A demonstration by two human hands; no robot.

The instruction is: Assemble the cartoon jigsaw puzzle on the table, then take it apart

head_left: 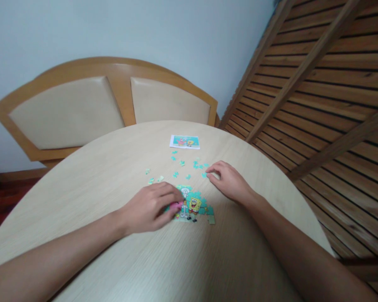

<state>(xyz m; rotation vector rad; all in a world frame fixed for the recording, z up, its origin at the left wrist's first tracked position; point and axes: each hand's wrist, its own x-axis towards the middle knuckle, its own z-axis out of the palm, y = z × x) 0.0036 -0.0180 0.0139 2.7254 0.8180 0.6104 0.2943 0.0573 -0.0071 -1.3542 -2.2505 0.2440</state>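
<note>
Forearms [66,248] flank the puzzle [194,205]: left hand [149,206] half-curled over its edge, perhaps steadying it, hold unclear; right hand [228,180] nearly pinched at a piece [204,175], grip also unclear.

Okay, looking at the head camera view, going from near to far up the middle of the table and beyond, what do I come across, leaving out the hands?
Partly joined puzzle, loose puzzle pieces, picture card, wood-framed backrest with cream panels, pale wall.
</note>
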